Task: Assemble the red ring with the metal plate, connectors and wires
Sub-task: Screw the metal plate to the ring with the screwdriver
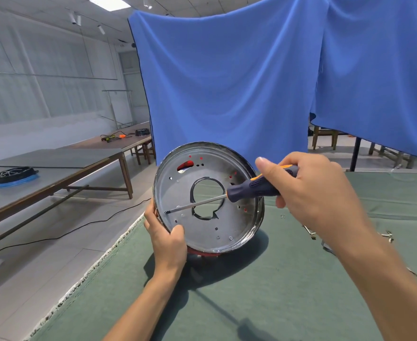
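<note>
While I tilt it up on its edge: the metal plate [210, 232] stands on the green surface [276, 279], its dished face turned toward me.
Left hand: my left hand [165, 239] grips the plate's lower left rim, thumb curled over the front, the other fingers hidden behind.
Right hand: my right hand [308, 193] is wrapped round the handle of the screwdriver [256, 187], thumb laid along the top, fingers curled underneath.
Screwdriver: dark blue handle with orange trim; the shaft runs down and left across the plate's big centre opening, and the tip sits at a small hole near the left rim, just above my left thumb.
Red ring: the red ring [202, 253] is behind the plate; red peeks out under the bottom rim and through a slot and several small holes in the upper face.
Plate's face: small holes dotted round it, black edging round the centre opening.
Loose bits: small metal parts [310, 233] lie on the surface to my right, too small to identify.
Behind: a blue cloth [239, 82] hangs just past the surface.
Left side: a black and blue ring assembly [14, 177] rests on a long grey table [55, 168], well apart.
</note>
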Available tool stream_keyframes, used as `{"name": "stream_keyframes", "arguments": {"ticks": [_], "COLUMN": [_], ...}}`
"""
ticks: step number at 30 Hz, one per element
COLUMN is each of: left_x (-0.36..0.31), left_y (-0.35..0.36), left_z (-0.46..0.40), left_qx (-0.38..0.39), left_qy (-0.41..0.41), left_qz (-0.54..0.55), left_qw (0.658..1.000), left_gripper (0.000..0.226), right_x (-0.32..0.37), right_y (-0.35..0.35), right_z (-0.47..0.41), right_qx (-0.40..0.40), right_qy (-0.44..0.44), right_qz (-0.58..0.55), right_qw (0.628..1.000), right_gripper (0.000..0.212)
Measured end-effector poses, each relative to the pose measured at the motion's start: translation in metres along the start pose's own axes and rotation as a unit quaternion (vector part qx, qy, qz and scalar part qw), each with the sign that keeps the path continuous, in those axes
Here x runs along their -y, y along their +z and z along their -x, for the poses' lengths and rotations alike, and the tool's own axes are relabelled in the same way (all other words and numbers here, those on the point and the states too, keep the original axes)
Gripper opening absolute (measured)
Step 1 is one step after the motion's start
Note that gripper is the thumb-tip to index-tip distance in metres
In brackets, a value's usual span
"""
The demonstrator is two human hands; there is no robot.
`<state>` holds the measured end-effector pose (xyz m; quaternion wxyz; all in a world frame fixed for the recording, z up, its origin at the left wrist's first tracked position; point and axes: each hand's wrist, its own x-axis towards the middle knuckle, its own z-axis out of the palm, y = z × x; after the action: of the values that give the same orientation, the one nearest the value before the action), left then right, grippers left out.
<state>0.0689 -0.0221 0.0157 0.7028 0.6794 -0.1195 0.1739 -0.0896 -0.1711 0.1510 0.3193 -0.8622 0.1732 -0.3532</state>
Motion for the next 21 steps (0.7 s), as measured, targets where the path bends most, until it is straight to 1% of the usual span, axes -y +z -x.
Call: {"name": "stream_keyframes", "arguments": {"ticks": [1, 3, 4, 5, 6, 7, 8, 9, 10, 11, 12, 14, 15, 17, 19, 20, 21], "left_x": [0.000, 0.001, 0.002, 0.001, 0.001, 0.001, 0.001, 0.001, 0.000, 0.000, 0.000, 0.002, 0.002, 0.001, 0.000, -0.001, -0.001], "left_y": [0.000, -0.001, -0.001, -0.001, -0.001, -0.002, -0.001, -0.001, -0.001, -0.001, -0.001, -0.002, -0.002, -0.002, -0.001, -0.001, -0.001], "left_z": [0.000, -0.002, -0.003, -0.003, -0.003, -0.003, -0.003, -0.002, -0.002, -0.002, -0.002, -0.003, -0.003, -0.003, -0.002, -0.001, -0.001], "left_qx": [-0.002, -0.001, 0.001, 0.003, 0.006, 0.007, 0.007, 0.007, 0.007, 0.007, 0.007, 0.007, 0.007, 0.008, 0.007, 0.008, 0.009], "left_qy": [-0.001, -0.003, -0.005, -0.007, -0.009, -0.009, -0.007, -0.005, -0.003, -0.005, -0.007, -0.010, -0.009, -0.006, 0.000, 0.002, 0.002], "left_qz": [0.001, 0.002, 0.001, 0.001, 0.003, 0.004, 0.004, 0.002, 0.001, 0.002, 0.003, 0.003, 0.003, 0.005, 0.006, 0.005, 0.005], "left_qw": [1.000, 1.000, 1.000, 1.000, 1.000, 1.000, 1.000, 1.000, 1.000, 1.000, 1.000, 1.000, 1.000, 1.000, 1.000, 1.000, 1.000], "left_gripper": [0.070, 0.068, 0.068, 0.067, 0.067, 0.067, 0.066, 0.066, 0.066, 0.066, 0.066, 0.066, 0.066, 0.067, 0.069, 0.069, 0.069], "right_x": [0.001, 0.002, 0.004, 0.006, 0.006, 0.008, 0.008, 0.009, 0.009, 0.009, 0.009, 0.010, 0.010, 0.011, 0.011, 0.010, 0.009], "right_y": [0.000, -0.002, -0.003, -0.003, -0.002, 0.000, 0.001, 0.002, 0.002, 0.001, 0.000, 0.001, 0.002, 0.005, 0.007, 0.005, 0.003], "right_z": [0.000, 0.001, 0.002, 0.004, 0.004, 0.005, 0.006, 0.006, 0.006, 0.006, 0.006, 0.007, 0.007, 0.007, 0.007, 0.007, 0.006], "right_qx": [0.019, 0.074, 0.093, 0.092, 0.071, 0.039, 0.011, -0.009, -0.013, 0.000, 0.022, 0.052, 0.046, 0.003, -0.052, -0.065, -0.050], "right_qy": [0.010, 0.009, -0.001, -0.017, -0.034, -0.043, -0.043, -0.034, -0.024, -0.016, -0.016, -0.035, -0.050, -0.070, -0.063, -0.054, -0.041], "right_qz": [-0.012, -0.060, -0.084, -0.098, -0.093, -0.071, -0.039, -0.012, -0.002, -0.009, -0.029, -0.077, -0.092, -0.089, -0.027, 0.006, 0.017], "right_qw": [1.000, 0.995, 0.992, 0.991, 0.993, 0.996, 0.998, 0.999, 1.000, 1.000, 0.999, 0.995, 0.993, 0.994, 0.996, 0.996, 0.998], "right_gripper": [0.036, 0.017, 0.015, 0.013, 0.013, 0.020, 0.031, 0.040, 0.043, 0.040, 0.033, 0.020, 0.019, 0.019, 0.029, 0.033, 0.035]}}
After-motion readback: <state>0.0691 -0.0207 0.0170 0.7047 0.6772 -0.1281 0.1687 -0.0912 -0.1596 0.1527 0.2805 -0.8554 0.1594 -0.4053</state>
